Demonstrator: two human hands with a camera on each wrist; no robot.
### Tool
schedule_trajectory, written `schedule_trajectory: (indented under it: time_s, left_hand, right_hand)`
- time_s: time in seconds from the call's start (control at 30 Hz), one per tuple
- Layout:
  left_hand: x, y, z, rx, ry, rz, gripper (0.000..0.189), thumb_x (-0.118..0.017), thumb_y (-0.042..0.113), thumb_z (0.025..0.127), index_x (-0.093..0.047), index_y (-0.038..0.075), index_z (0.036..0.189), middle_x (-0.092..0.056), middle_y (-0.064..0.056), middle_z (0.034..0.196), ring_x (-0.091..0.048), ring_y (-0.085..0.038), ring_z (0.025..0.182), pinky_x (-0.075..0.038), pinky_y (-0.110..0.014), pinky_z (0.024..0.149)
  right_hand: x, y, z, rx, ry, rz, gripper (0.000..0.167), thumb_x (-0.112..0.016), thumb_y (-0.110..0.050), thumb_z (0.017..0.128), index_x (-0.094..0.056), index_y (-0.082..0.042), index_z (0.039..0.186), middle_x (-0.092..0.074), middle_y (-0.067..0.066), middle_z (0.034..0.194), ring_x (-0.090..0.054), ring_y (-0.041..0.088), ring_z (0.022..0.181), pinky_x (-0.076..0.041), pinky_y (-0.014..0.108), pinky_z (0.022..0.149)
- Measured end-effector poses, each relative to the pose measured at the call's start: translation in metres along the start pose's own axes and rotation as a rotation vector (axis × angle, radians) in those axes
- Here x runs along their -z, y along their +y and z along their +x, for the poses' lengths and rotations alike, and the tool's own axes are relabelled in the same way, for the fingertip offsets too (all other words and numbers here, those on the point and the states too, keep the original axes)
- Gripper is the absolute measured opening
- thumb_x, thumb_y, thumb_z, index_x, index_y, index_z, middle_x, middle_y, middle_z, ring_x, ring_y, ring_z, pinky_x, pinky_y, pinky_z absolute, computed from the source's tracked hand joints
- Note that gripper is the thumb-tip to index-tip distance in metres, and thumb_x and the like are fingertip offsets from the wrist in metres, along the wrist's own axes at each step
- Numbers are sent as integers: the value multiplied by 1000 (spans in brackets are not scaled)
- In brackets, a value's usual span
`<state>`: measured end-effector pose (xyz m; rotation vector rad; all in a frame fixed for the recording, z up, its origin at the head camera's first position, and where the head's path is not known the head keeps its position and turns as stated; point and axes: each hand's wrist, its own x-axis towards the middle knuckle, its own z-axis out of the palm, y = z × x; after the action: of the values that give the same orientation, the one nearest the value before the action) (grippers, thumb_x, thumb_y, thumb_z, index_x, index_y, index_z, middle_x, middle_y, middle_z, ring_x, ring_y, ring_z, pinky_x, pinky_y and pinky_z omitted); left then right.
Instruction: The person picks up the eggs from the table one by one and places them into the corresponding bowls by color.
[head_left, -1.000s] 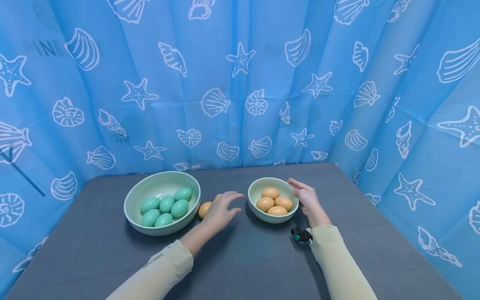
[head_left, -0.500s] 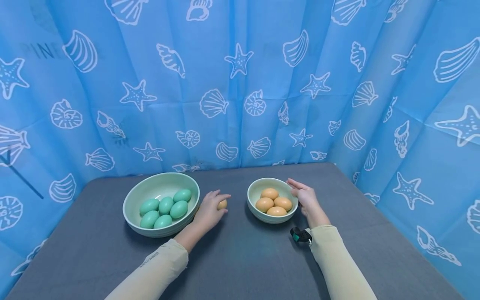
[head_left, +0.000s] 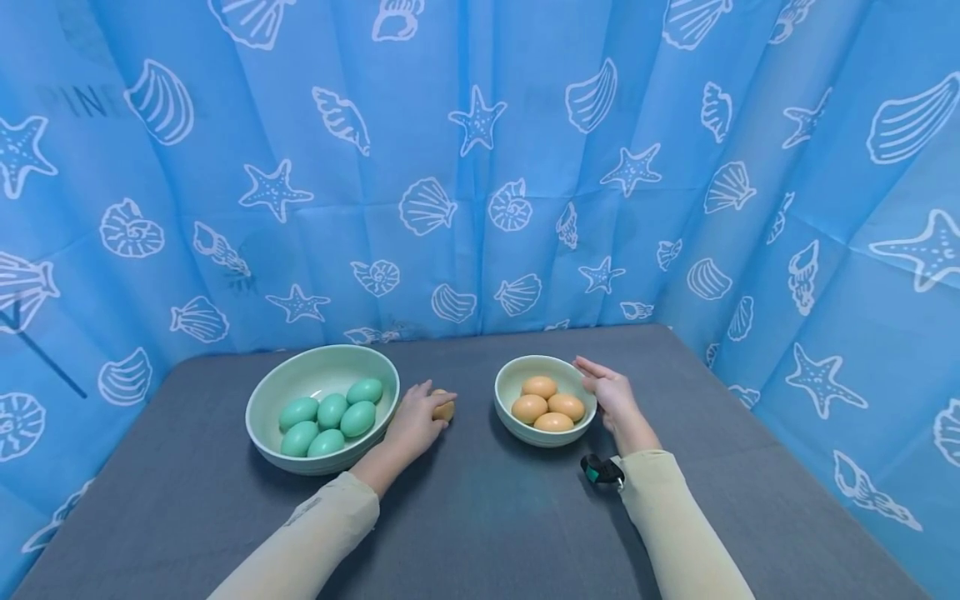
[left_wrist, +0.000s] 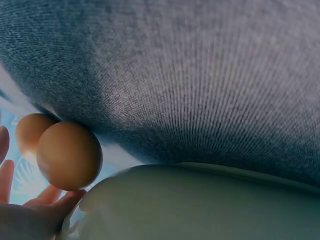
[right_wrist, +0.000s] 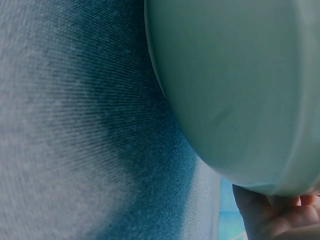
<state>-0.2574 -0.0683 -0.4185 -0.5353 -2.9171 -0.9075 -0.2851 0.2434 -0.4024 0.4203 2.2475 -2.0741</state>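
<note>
My left hand (head_left: 411,422) reaches over the table just right of the large pale green bowl (head_left: 258,421). Its fingers are spread around a brown egg (head_left: 444,410), which shows partly past them. From the left wrist, two brown eggs are visible: a nearer egg (left_wrist: 70,156) beside the bowl wall and a farther egg (left_wrist: 31,131) behind it; fingertips (left_wrist: 47,196) lie near them. On the other side, my right hand (head_left: 617,403) rests against the right side of a smaller pale bowl (head_left: 517,433), fingers extended along its outside. Several brown eggs (head_left: 553,422) sit in that bowl.
Several green eggs (head_left: 300,435) lie in the large bowl. A black strap with a metal clip (head_left: 600,469) hangs by the right sleeve. The grey-covered table (head_left: 480,533) ends at a blue seashell-print curtain (head_left: 480,208) behind and at the sides.
My left hand has moved left from the space between the bowls, back over the brown eggs beside the large bowl. My right hand and both bowls stay put.
</note>
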Motion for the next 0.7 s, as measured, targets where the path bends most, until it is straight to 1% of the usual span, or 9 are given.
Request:
schedule_trajectory:
  time_s: [0.2, 0.43, 0.6, 0.7]
  left_hand:
    - [-3, -1, 5, 4, 4, 61, 42, -72, 3, 86, -66, 9, 127, -42, -31, 143, -37, -49, 132, -35, -63, 103]
    - [-11, -3, 11, 27, -17, 146, 40, -72, 6, 87, -67, 12, 126, -46, -28, 141, -43, -45, 128, -38, -59, 102]
    - [-13, -3, 13, 26, 3, 167, 39, -75, 10, 85, -69, 13, 123, -53, -25, 135, -49, -42, 123, -41, -57, 98]
    - [-14, -3, 14, 45, 16, 151, 39, -76, 11, 84, -69, 12, 123, -54, -23, 133, -49, -40, 124, -37, -58, 103]
  right_hand:
    - [0, 0, -1, 5, -3, 2, 47, -39, -1, 102, -38, -7, 149, -36, 12, 152, -29, 30, 142, -26, 46, 115]
    - [1, 1, -1, 2, -1, 4, 47, -38, 0, 102, -38, -7, 149, -37, 12, 152, -30, 30, 141, -27, 45, 114]
    - [0, 1, 0, 8, -2, 13, 47, -38, 0, 102, -38, -6, 149, -36, 13, 152, -30, 30, 141, -27, 45, 114]
    - [0, 1, 0, 5, 1, 12, 47, -38, 0, 102, -38, -6, 149, -36, 13, 152, -30, 30, 141, -27, 45, 114]
